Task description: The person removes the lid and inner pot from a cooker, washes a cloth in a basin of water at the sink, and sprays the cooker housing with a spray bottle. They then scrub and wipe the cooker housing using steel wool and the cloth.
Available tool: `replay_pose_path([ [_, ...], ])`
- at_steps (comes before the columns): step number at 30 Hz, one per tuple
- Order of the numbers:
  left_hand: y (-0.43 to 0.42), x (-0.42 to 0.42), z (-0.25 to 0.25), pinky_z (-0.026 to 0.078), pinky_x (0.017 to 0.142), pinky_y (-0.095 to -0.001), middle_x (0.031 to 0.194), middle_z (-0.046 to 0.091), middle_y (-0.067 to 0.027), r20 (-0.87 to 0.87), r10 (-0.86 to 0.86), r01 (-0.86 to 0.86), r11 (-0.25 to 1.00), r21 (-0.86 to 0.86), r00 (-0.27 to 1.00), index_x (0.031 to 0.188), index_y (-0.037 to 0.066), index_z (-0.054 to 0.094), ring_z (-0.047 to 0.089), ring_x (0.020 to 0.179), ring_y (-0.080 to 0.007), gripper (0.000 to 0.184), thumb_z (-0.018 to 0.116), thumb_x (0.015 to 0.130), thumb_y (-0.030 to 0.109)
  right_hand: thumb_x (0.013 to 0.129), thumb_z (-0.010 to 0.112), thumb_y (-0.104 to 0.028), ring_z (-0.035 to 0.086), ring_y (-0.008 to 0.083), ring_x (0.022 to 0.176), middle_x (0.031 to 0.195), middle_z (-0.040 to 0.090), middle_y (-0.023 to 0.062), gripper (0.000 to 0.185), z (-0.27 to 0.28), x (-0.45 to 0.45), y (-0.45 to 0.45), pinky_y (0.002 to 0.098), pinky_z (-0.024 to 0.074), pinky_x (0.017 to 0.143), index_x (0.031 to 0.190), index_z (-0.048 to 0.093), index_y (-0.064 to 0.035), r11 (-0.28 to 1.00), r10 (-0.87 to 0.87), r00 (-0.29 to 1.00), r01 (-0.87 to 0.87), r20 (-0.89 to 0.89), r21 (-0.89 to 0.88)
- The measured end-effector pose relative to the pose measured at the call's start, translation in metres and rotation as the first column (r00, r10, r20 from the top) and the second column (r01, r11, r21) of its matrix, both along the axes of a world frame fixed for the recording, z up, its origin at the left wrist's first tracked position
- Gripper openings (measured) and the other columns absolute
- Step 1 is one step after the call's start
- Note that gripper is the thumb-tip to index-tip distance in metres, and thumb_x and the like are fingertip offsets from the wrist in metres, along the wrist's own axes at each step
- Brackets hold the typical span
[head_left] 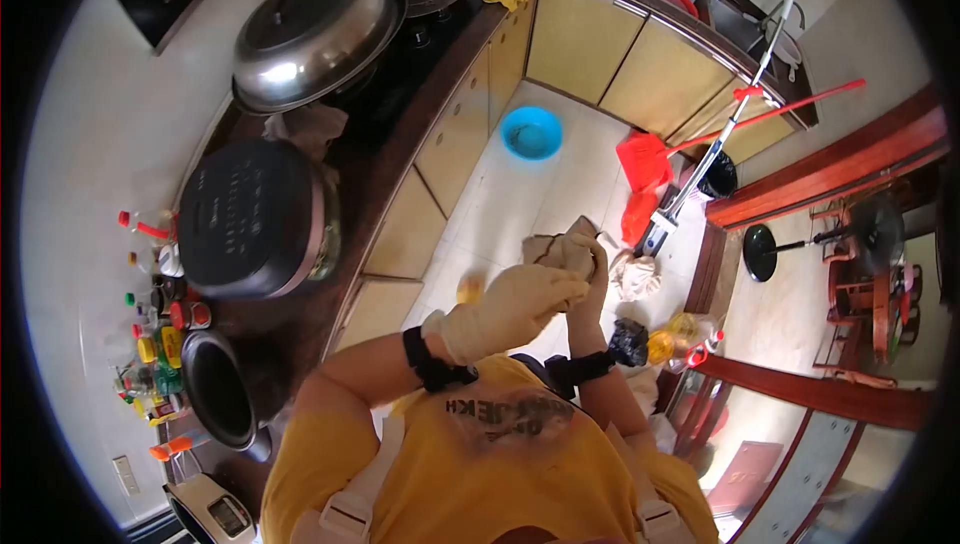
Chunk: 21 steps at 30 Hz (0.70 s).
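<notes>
Gloved left grip point(510, 306) bends inward, but I cannot tell if it pinches; a blue bowl point(532, 134) sits on the floor point(500, 194); a brown cloth point(556, 250) is in front, pinched in the right grip point(597, 289).

On the left counter point(290, 334), a lidded pan point(312, 34) stands far, a rice cooker point(250, 216) nearer, a pot point(222, 389) nearest, bottles point(170, 348) to its left. A basin point(531, 152) sits on the floor point(480, 214), a dustpan point(643, 160) to its right. The right hand point(594, 279) holds a cloth point(558, 247) nearer than the basin.
</notes>
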<state>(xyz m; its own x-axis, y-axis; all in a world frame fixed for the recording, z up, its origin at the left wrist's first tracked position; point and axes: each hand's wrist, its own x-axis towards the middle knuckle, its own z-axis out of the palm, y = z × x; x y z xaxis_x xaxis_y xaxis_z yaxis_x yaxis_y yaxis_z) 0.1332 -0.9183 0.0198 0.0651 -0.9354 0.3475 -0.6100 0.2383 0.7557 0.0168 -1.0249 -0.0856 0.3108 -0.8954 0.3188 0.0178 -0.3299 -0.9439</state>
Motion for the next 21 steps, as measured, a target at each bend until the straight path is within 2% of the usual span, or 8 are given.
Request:
replay_pose_path([
  [2,-0.055,0.007,-0.016,0.054,0.076,-0.0408,0.106,0.07,-0.0094,0.047,-0.113,0.111,0.993,0.043,0.993,0.118,0.01,0.066,0.066,0.091,-0.0328,0.038,0.068,0.081,0.004,0.089,0.066,-0.004,0.064,0.0212,0.095,0.103,0.066,0.0055,0.019,-0.005,0.013,-0.041,0.0343,0.0513,0.085,0.108,0.065,-0.0029,0.547,-0.143,0.783,-0.447,0.605,0.708],
  [5,-0.131,0.025,-0.042,0.053,0.086,-0.0429,0.117,0.067,-0.0098,-0.011,-0.305,0.303,0.938,0.171,0.952,0.125,0.011,0.064,0.064,0.106,-0.0324,0.041,0.07,0.084,0.01,0.096,0.059,-0.02,0.064,0.0205,0.094,0.104,0.066,0.0062,0.024,0.008,0.037,-0.111,0.0361,0.0526,0.087,0.114,0.063,-0.004,0.744,0.162,0.909,-0.369,0.385,0.557],
  [8,-0.214,0.058,-0.036,0.051,0.098,-0.0411,0.13,0.061,-0.0141,-0.185,-0.488,0.499,0.866,0.015,0.853,0.13,0.01,0.061,0.058,0.12,-0.0341,0.048,0.073,0.083,0.008,0.101,0.054,-0.031,0.063,0.0213,0.101,0.11,0.065,0.0083,0.036,0.043,0.059,-0.176,0.0394,0.0524,0.092,0.124,0.059,-0.0036,0.562,0.083,0.748,-0.581,0.659,0.589],
  [11,-0.289,0.088,-0.013,0.047,0.107,-0.0387,0.14,0.056,-0.0152,-0.329,-0.642,0.693,0.719,0.054,0.692,0.136,0.007,0.058,0.053,0.131,-0.0321,0.054,0.075,0.085,0.008,0.101,0.054,-0.031,0.061,0.0243,0.11,0.12,0.063,0.0107,0.046,0.013,0.028,-0.269,0.0407,0.0496,0.1,0.136,0.05,-0.0015,0.653,0.107,0.695,-0.589,0.711,0.477],
  [17,-0.42,0.134,0.005,0.051,0.1,-0.0404,0.13,0.064,-0.0137,-0.315,-0.685,0.754,0.606,0.254,0.657,0.134,0.008,0.06,0.06,0.121,-0.029,0.048,0.072,0.09,0.021,0.086,0.069,-0.009,0.066,0.0199,0.095,0.108,0.069,0.0111,0.031,0.024,0.058,-0.408,0.0324,0.0534,0.085,0.115,0.064,0.0024,0.96,0.074,0.997,-0.062,-0.034,0.274],
  [18,-0.444,0.144,0.001,0.052,0.096,-0.0412,0.128,0.064,-0.0135,-0.158,-0.721,0.737,0.644,0.208,0.675,0.131,0.008,0.062,0.062,0.118,-0.0297,0.045,0.072,0.089,0.022,0.083,0.072,-0.008,0.068,0.021,0.09,0.103,0.071,0.0119,0.029,0.02,0.064,-0.437,0.0321,0.0544,0.079,0.11,0.067,0.0025,0.998,-0.019,0.771,-0.028,-0.637,-0.064],
  [19,-0.467,0.156,-0.001,0.052,0.095,-0.0411,0.127,0.065,-0.0132,-0.186,-0.672,0.696,0.676,0.242,0.717,0.13,0.008,0.063,0.062,0.117,-0.0302,0.044,0.072,0.089,0.022,0.081,0.074,-0.007,0.068,0.0214,0.085,0.094,0.071,0.0109,0.021,0.02,0.076,-0.456,0.0314,0.0547,0.076,0.099,0.069,0.0027,0.959,0.131,0.985,-0.098,-0.11,0.266],
  [21,-0.513,0.18,-0.011,0.052,0.095,-0.0409,0.125,0.066,-0.013,-0.202,-0.614,0.646,0.709,0.284,0.763,0.129,0.008,0.064,0.063,0.115,-0.0308,0.042,0.071,0.089,0.022,0.08,0.074,-0.006,0.068,0.0212,0.079,0.083,0.072,0.009,0.013,0.028,0.103,-0.49,0.0309,0.0548,0.072,0.088,0.072,0.0038,0.922,0.124,0.942,-0.225,0.311,0.316],
])
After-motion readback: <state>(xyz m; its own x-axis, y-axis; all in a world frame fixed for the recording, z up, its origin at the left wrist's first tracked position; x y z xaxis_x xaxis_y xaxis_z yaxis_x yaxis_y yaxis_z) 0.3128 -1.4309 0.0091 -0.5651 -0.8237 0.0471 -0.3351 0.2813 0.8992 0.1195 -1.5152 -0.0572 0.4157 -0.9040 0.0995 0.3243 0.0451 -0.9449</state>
